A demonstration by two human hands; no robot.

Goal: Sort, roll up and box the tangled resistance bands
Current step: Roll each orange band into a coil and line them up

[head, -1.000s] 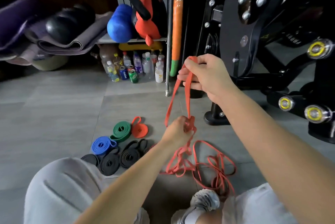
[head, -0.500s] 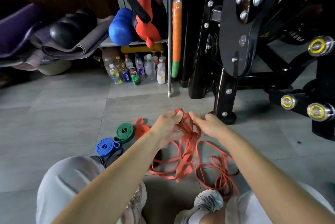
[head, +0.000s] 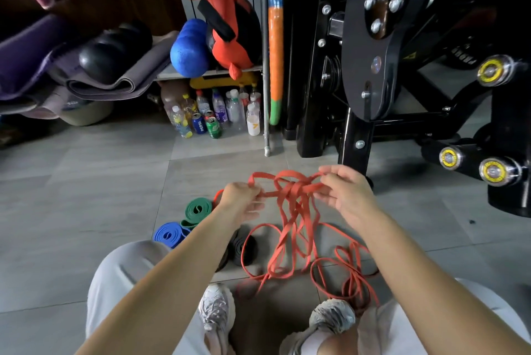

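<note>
We are working on the sorting step: we are holding a tangle of long, flat orange rubber resistance bands (head: 296, 192) up off the floor in front of our knees and, as we are judging it, teasing its knot apart. Our left hand (head: 244, 202) is pinching one strand between thumb and curled fingers at the knot's left side. Our right hand (head: 349, 196) is gripping strands at its right side with fingers bent round them. The hands are sitting near each other with the knot stretched between them, while the loose loops are hanging down and trailing over the grey tiled floor (head: 86, 211).

The next move is calling, in our view, for finding the strand that is crossing over the others and feeding it back through rather than pulling harder, since rubber is probably gripping tighter under tension. Rolling and boxing are waiting; we are seeing no box.

Just left of the tangle, a rolled green rubber band (head: 198, 211), a rolled blue rubber band (head: 169, 235) and rolled black rubber bands (head: 244, 247) are lying close together on the tiles, already coiled. Behind them, plastic bottles and drink cans (head: 212, 120) are standing under a low shelf (head: 169, 75) carrying a blue foam roller (head: 189, 50). Folded grey and purple mats (head: 115, 81) are filling the left, and a black steel weight machine (head: 359, 81) is rising at the right.
</note>
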